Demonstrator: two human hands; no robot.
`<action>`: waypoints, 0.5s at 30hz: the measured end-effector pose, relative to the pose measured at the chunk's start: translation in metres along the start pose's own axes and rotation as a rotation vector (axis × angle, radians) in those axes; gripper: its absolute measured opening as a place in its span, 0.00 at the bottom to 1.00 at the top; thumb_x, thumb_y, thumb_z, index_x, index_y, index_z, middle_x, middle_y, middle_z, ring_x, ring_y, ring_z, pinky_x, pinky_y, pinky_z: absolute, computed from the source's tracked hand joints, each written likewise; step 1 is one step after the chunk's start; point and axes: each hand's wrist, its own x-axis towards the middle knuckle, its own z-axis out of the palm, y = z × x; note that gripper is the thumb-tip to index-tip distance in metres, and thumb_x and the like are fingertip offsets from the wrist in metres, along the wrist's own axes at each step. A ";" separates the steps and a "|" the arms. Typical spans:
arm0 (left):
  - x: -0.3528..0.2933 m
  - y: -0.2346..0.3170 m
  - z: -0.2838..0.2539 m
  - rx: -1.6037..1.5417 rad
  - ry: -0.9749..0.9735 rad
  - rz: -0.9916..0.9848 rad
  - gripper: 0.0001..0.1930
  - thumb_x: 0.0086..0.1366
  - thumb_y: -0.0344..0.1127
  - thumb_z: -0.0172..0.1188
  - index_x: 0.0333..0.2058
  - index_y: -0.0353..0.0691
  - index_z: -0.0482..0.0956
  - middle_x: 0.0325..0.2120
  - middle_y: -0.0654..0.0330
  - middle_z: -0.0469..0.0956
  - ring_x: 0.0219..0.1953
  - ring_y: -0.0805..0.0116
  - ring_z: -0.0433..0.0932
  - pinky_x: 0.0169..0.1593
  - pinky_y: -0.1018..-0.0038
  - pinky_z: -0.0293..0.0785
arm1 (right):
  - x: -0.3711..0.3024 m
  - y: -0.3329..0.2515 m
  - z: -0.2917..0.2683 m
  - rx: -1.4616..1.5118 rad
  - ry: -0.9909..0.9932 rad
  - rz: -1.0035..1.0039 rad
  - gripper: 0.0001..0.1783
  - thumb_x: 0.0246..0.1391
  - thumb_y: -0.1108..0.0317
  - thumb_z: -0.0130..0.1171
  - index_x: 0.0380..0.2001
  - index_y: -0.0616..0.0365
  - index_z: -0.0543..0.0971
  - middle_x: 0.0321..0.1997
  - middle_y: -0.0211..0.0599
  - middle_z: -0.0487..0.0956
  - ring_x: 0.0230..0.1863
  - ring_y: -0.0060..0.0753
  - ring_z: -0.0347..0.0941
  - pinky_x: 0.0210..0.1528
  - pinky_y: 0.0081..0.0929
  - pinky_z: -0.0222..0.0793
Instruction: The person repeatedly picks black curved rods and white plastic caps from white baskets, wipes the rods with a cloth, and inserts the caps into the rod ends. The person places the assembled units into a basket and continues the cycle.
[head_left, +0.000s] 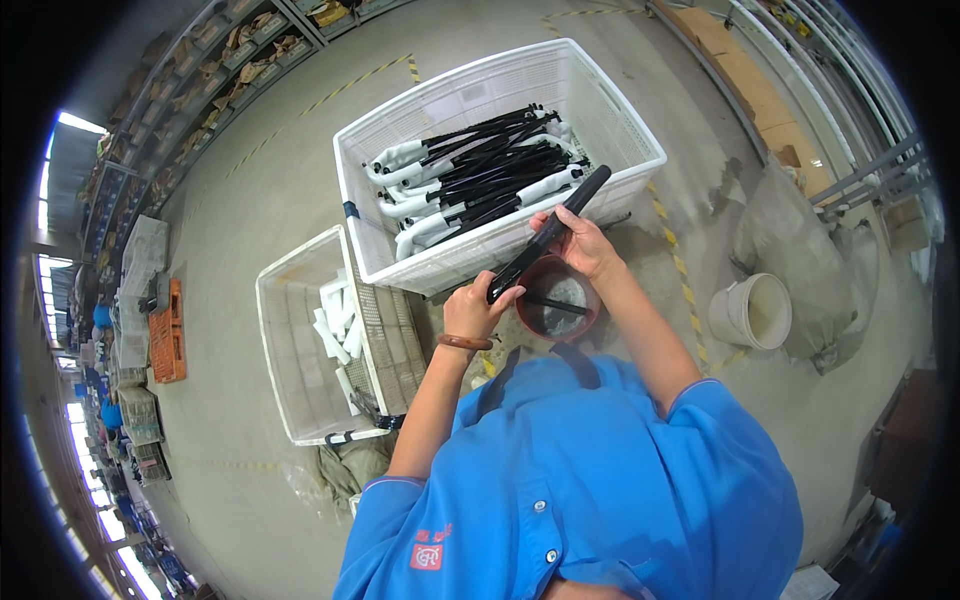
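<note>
Both hands hold one long black tube (560,218) slanted over a dark red bucket (528,315). My left hand (470,310) grips its lower end, with a brown band on that wrist. My right hand (580,242) wraps its middle, near the rim of the big white crate (630,165). That crate holds several black tubes with white-wrapped ends (470,180). A dark stick lies across the whitish contents of the bucket.
A second white crate (275,340) with a few white wrapped pieces stands to my left on the concrete floor. A white bucket (752,310) sits to my right beside grey sacks (800,240). Shelving runs along the far left.
</note>
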 end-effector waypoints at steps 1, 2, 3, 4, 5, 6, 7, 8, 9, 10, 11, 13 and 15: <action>0.000 -0.001 -0.002 -0.006 -0.002 0.003 0.24 0.57 0.56 0.66 0.32 0.38 0.75 0.16 0.48 0.76 0.21 0.45 0.77 0.25 0.58 0.71 | 0.000 0.000 0.002 -0.008 -0.007 0.022 0.17 0.63 0.60 0.56 0.44 0.65 0.77 0.44 0.43 0.81 0.48 0.37 0.79 0.50 0.34 0.77; -0.001 -0.003 -0.004 -0.016 -0.009 0.004 0.23 0.57 0.55 0.66 0.32 0.38 0.75 0.16 0.48 0.76 0.21 0.45 0.77 0.25 0.58 0.71 | 0.000 0.001 0.005 -0.016 -0.013 0.046 0.17 0.63 0.60 0.56 0.44 0.64 0.77 0.44 0.42 0.81 0.48 0.37 0.79 0.50 0.34 0.77; -0.002 -0.005 -0.005 -0.015 -0.011 -0.003 0.23 0.57 0.55 0.66 0.32 0.38 0.75 0.16 0.49 0.76 0.21 0.45 0.77 0.25 0.58 0.71 | -0.001 0.000 0.008 -0.028 0.024 0.094 0.17 0.63 0.60 0.56 0.44 0.64 0.77 0.43 0.42 0.82 0.48 0.37 0.79 0.50 0.34 0.77; -0.002 -0.006 -0.007 -0.017 -0.015 -0.009 0.23 0.57 0.55 0.66 0.32 0.38 0.75 0.16 0.49 0.76 0.21 0.45 0.77 0.25 0.58 0.71 | -0.002 -0.001 0.012 -0.035 -0.032 0.065 0.16 0.62 0.60 0.57 0.43 0.64 0.77 0.43 0.42 0.82 0.46 0.36 0.79 0.50 0.34 0.77; -0.003 -0.008 -0.008 -0.019 -0.019 -0.016 0.23 0.57 0.55 0.66 0.32 0.37 0.75 0.16 0.49 0.76 0.21 0.45 0.77 0.25 0.58 0.71 | -0.003 -0.001 0.015 -0.045 -0.046 0.062 0.15 0.62 0.61 0.58 0.42 0.64 0.77 0.42 0.41 0.82 0.45 0.36 0.80 0.49 0.34 0.77; -0.003 -0.009 -0.008 -0.008 -0.010 -0.027 0.23 0.57 0.55 0.66 0.32 0.37 0.75 0.16 0.49 0.76 0.21 0.45 0.77 0.25 0.58 0.71 | -0.005 -0.001 0.020 -0.057 -0.035 0.049 0.15 0.61 0.61 0.58 0.41 0.63 0.77 0.41 0.41 0.82 0.43 0.36 0.80 0.49 0.34 0.78; -0.003 -0.010 -0.008 0.003 0.000 -0.037 0.23 0.57 0.55 0.66 0.32 0.37 0.75 0.16 0.49 0.76 0.21 0.45 0.77 0.25 0.58 0.71 | -0.007 0.000 0.024 -0.059 0.016 0.026 0.14 0.60 0.61 0.59 0.40 0.63 0.77 0.41 0.42 0.82 0.42 0.36 0.81 0.48 0.34 0.78; -0.003 -0.011 -0.007 0.020 0.015 -0.053 0.23 0.57 0.55 0.66 0.32 0.37 0.75 0.16 0.49 0.76 0.21 0.45 0.77 0.25 0.58 0.71 | -0.009 0.003 0.029 -0.064 0.089 -0.006 0.13 0.60 0.62 0.59 0.38 0.63 0.77 0.40 0.42 0.82 0.40 0.37 0.81 0.47 0.34 0.79; -0.003 -0.011 -0.006 0.028 0.039 -0.051 0.24 0.57 0.57 0.65 0.32 0.38 0.75 0.16 0.49 0.77 0.22 0.46 0.78 0.25 0.57 0.72 | -0.010 0.007 0.034 -0.066 0.127 -0.072 0.13 0.59 0.62 0.60 0.37 0.62 0.77 0.39 0.43 0.82 0.39 0.37 0.81 0.46 0.35 0.79; -0.003 -0.011 -0.004 0.044 0.065 -0.055 0.25 0.57 0.59 0.64 0.32 0.39 0.74 0.17 0.50 0.77 0.22 0.46 0.79 0.25 0.57 0.73 | -0.010 0.012 0.039 -0.044 0.228 -0.089 0.12 0.59 0.63 0.60 0.37 0.62 0.76 0.39 0.43 0.82 0.38 0.38 0.81 0.46 0.35 0.79; -0.003 -0.010 -0.002 0.051 0.083 -0.053 0.26 0.57 0.61 0.63 0.32 0.41 0.74 0.17 0.50 0.78 0.22 0.47 0.79 0.25 0.57 0.74 | -0.010 0.018 0.044 -0.022 0.291 -0.142 0.12 0.58 0.64 0.60 0.36 0.62 0.76 0.38 0.44 0.82 0.37 0.38 0.81 0.45 0.36 0.80; -0.003 -0.006 0.003 0.068 0.078 -0.083 0.26 0.57 0.61 0.63 0.32 0.41 0.74 0.17 0.50 0.78 0.22 0.46 0.79 0.24 0.57 0.74 | -0.005 0.028 0.054 0.128 0.356 -0.213 0.10 0.57 0.68 0.57 0.36 0.65 0.73 0.36 0.46 0.81 0.38 0.41 0.81 0.43 0.37 0.80; -0.003 -0.001 0.009 0.074 0.060 -0.090 0.25 0.58 0.60 0.62 0.32 0.40 0.73 0.17 0.49 0.78 0.22 0.46 0.79 0.24 0.57 0.74 | 0.004 0.033 0.062 0.273 0.303 -0.225 0.08 0.57 0.70 0.56 0.35 0.65 0.73 0.36 0.46 0.80 0.38 0.41 0.81 0.43 0.37 0.81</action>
